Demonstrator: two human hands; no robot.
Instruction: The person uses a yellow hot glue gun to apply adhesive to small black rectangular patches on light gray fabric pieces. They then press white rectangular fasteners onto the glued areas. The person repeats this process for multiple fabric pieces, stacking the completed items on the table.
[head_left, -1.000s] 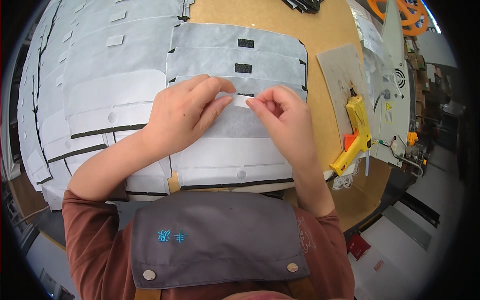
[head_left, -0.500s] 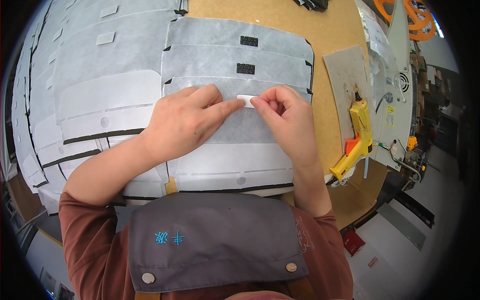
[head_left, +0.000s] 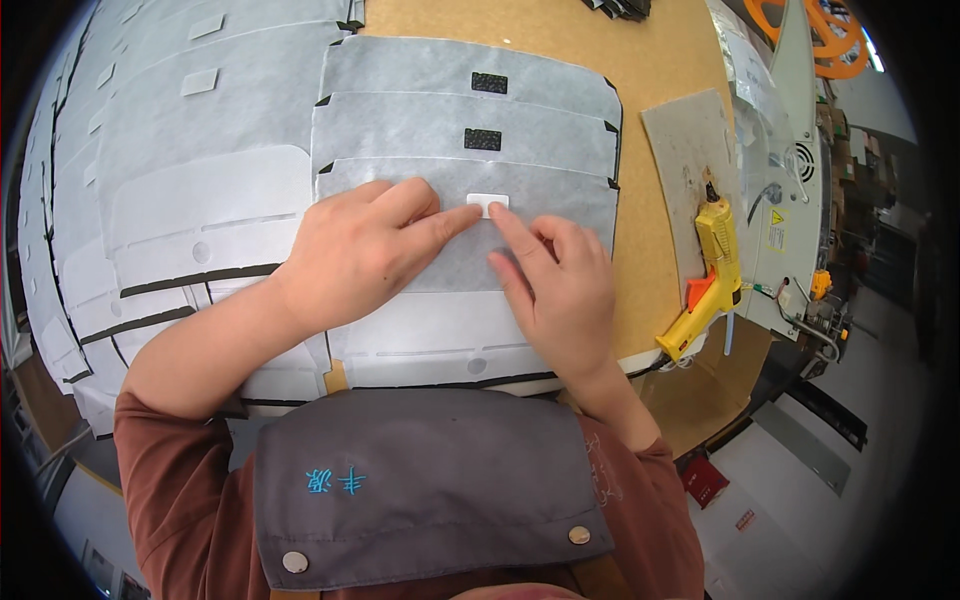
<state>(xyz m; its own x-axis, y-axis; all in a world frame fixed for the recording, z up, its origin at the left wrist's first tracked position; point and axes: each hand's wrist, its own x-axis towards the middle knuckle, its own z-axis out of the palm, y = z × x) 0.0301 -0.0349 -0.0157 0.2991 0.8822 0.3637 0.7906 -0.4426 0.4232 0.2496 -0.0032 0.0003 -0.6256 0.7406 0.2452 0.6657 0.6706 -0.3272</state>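
My left hand point(head_left: 365, 250) and my right hand point(head_left: 560, 285) lie flat on a grey fabric panel point(head_left: 560, 195) at the table's near edge. Both index fingertips press a small white rectangular patch point(head_left: 488, 203) onto that panel. Neither hand grips anything. Two more grey panels lie behind it, each bearing a small black patch point(head_left: 483, 139). Part of the front panel is hidden under my hands.
Stacks of grey fabric panels point(head_left: 190, 130) cover the left side of the brown tabletop point(head_left: 650, 60). A yellow glue gun point(head_left: 712, 270) lies at the right beside a grey mat point(head_left: 685, 150). A machine point(head_left: 795, 180) stands at the right edge.
Both hands have flattened and slid slightly, now pressing the white patch down with index fingertips instead of pinching it between the fingers.
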